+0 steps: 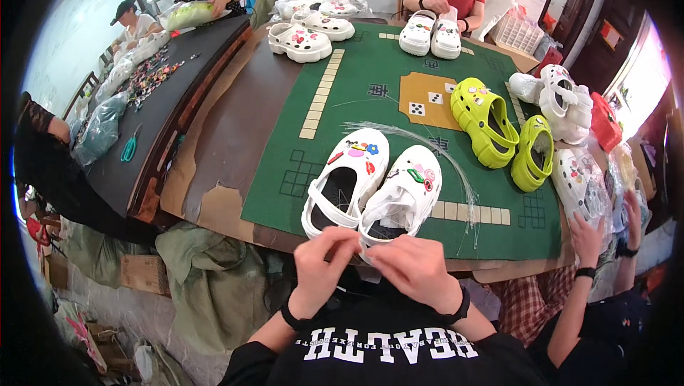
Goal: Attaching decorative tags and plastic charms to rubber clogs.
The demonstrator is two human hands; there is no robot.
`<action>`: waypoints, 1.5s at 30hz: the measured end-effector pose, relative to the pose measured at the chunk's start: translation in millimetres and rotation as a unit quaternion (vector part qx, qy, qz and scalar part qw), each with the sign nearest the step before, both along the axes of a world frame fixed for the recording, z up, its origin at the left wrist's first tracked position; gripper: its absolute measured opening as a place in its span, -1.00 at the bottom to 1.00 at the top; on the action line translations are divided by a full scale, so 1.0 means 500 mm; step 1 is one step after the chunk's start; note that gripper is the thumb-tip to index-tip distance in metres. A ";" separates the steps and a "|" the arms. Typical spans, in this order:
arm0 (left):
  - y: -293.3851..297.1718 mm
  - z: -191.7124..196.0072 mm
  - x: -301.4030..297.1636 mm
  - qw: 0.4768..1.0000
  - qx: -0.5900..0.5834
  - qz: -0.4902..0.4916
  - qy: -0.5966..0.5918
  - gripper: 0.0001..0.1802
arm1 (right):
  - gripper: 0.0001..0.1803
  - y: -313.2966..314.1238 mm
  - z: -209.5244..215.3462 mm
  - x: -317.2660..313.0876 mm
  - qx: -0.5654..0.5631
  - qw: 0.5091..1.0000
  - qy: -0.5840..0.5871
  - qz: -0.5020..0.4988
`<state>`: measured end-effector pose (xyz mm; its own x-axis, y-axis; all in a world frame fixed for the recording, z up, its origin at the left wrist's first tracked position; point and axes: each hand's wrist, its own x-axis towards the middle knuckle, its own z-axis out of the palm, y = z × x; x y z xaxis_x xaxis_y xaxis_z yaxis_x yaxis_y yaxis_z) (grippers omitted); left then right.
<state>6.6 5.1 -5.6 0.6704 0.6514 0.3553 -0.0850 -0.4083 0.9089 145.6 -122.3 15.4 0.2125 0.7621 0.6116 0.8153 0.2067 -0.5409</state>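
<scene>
A pair of white clogs with colourful charms stands before me on the green table mat, toes pointing away. The left clog (349, 176) has its heel strap across the opening; pale crumpled stuffing sits inside the right clog (406, 190). My left hand (322, 268) is closed in a pinch at the heels. Close beside it, my right hand (417, 272) pinches too, its fingertips near the right clog's heel. Whatever lies between the fingertips is too small to make out. A spread of thin clear plastic strands (456, 165) lies past and beside the clogs.
Lime-green clogs (486, 122) stand to the right on the green mat (285, 208). More white clogs (299, 42) are at the far left, with wrapped ones at the right edge. Co-workers sit around; one's hand (586, 240) handles a white clog. Teal scissors (130, 145) lie on the dark side table.
</scene>
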 end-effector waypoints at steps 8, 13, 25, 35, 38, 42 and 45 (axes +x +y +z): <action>0.137 0.078 -0.098 0.859 0.239 0.430 -0.144 -0.86 | -0.58 0.014 -0.012 0.012 -0.037 0.995 -0.017 -0.088; 0.180 0.132 -0.265 0.718 0.232 0.564 -0.336 -0.83 | -0.46 0.050 -0.036 -0.004 -0.075 0.981 -0.129 -0.126; 0.146 -0.141 -0.032 0.949 -0.039 0.298 -0.089 -0.88 | -0.80 0.050 -0.056 0.020 -0.064 0.995 -0.023 -0.075; 0.139 -0.218 0.021 0.967 -0.075 0.239 -0.051 -0.88 | -0.76 -0.043 0.219 0.320 0.119 0.979 0.146 -0.077; 0.136 -0.212 0.025 0.965 -0.075 0.244 -0.051 -0.89 | -0.72 -0.040 0.280 0.404 0.199 0.971 0.040 -0.127; 0.134 -0.214 0.022 0.965 -0.075 0.252 -0.025 -0.89 | -0.76 -0.018 0.313 0.531 0.196 0.951 -0.054 -0.234; 0.132 -0.209 0.030 0.966 -0.080 0.247 -0.012 -0.89 | -0.77 -0.018 0.270 0.655 0.179 0.932 -0.077 -0.307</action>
<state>21.5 71.0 -110.2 0.2568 0.9375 0.2348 0.0630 -0.2587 0.9639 473.0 -131.5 150.2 0.4304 0.2679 0.8620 0.9013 -0.1789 -0.3945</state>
